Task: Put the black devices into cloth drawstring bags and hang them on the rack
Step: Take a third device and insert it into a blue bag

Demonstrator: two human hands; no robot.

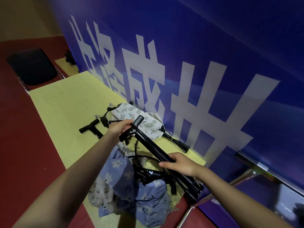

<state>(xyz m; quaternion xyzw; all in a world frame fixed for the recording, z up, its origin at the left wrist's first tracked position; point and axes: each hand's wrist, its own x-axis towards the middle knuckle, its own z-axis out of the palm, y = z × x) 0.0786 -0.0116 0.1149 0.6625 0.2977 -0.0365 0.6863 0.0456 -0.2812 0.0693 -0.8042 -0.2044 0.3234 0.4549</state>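
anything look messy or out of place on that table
Yes: the blue floral bags lie crumpled in a heap hanging over the near edge of the yellow table, with black cables tangled on top. Nothing looks broken.

Pretty dim room overall. A big blue banner [205,51] with huge white characters fills most of the back, running right along the far edge of a pale yellow table [65,109]. The floor [24,145] is dark red. There's a black-seated chair [32,66] with a shiny metal frame off past the table's far left corner, and a beige wall [24,15] behind it. Chrome tube legs [238,180] show at lower right, under the banner.
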